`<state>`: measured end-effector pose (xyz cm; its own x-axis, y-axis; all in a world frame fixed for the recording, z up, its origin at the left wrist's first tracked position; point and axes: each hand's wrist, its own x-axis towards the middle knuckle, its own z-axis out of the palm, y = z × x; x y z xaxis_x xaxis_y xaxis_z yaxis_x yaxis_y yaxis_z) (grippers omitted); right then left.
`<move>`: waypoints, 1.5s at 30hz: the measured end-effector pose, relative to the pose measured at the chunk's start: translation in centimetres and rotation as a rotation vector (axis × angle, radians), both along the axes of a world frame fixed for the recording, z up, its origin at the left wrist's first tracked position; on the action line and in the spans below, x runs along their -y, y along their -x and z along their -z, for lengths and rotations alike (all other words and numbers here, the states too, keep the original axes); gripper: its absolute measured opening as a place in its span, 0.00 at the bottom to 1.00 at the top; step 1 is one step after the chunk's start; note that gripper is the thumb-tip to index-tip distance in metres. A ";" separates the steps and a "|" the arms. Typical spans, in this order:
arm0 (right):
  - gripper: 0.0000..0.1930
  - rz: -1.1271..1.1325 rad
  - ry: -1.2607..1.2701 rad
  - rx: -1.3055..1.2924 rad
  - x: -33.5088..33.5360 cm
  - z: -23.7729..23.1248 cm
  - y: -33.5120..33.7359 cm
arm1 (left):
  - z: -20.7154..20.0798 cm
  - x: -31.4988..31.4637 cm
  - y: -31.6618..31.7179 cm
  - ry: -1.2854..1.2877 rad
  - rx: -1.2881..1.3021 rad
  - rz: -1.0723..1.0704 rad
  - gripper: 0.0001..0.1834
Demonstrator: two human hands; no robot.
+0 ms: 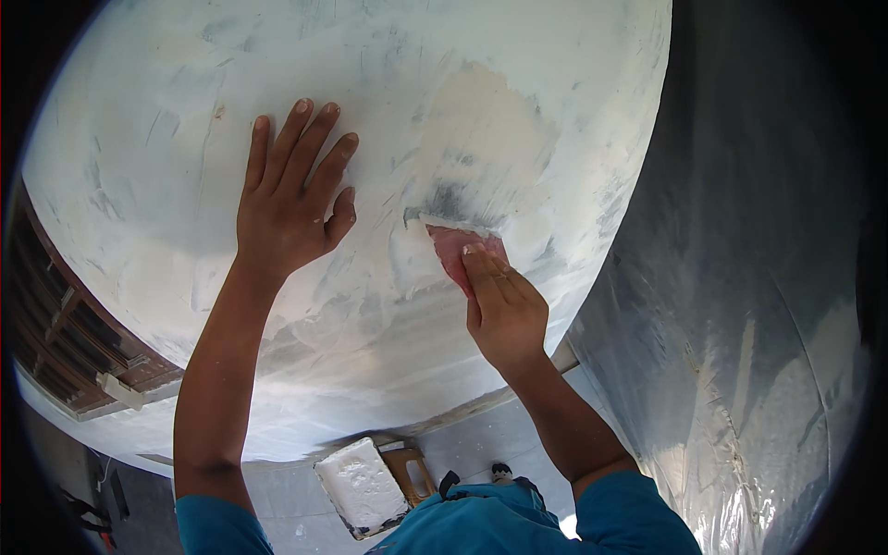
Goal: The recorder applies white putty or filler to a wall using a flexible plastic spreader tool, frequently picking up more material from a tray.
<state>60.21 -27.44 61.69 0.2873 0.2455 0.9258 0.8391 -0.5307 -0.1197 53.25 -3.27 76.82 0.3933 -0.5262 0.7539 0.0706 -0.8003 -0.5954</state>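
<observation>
A pale wall smeared with white and cream filler fills the upper part of the head view. My left hand lies against it with the fingers stretched out, holding nothing. To its right, my right hand grips a red putty spreader between thumb and fingers. The spreader's far edge carries a line of white filler and meets the wall at a dark grey smear. Part of the spreader is hidden behind my fingers.
A shallow tray of white paste sits low, near my body, beside a brown object with an oval opening. Clear plastic sheeting hangs at the right. A brown slatted frame borders the wall at the left.
</observation>
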 end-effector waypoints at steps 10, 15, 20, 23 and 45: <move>0.20 0.204 0.055 0.203 -4.2 0.5 -2.7 | -0.1 0.8 -1.2 0.010 0.038 0.051 0.23; 0.24 -0.006 0.005 -0.100 -0.7 1.1 1.9 | 0.1 0.0 -0.3 0.006 0.028 0.026 0.25; 0.24 0.251 -0.306 0.019 3.2 -9.3 -3.0 | -0.3 0.3 -0.1 0.002 0.034 0.028 0.25; 0.23 0.298 -0.197 0.156 1.6 -10.1 -5.5 | 0.1 0.4 -0.7 -0.001 -0.001 0.012 0.27; 0.20 -0.106 0.043 0.275 -0.3 -2.9 -1.7 | -0.1 1.1 -0.1 0.025 0.021 -0.001 0.26</move>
<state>61.88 -27.13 64.60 -0.0020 0.3014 0.9535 0.8879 -0.4381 0.1403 53.36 -4.32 76.90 0.3778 -0.5065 0.7750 0.0838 -0.8149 -0.5734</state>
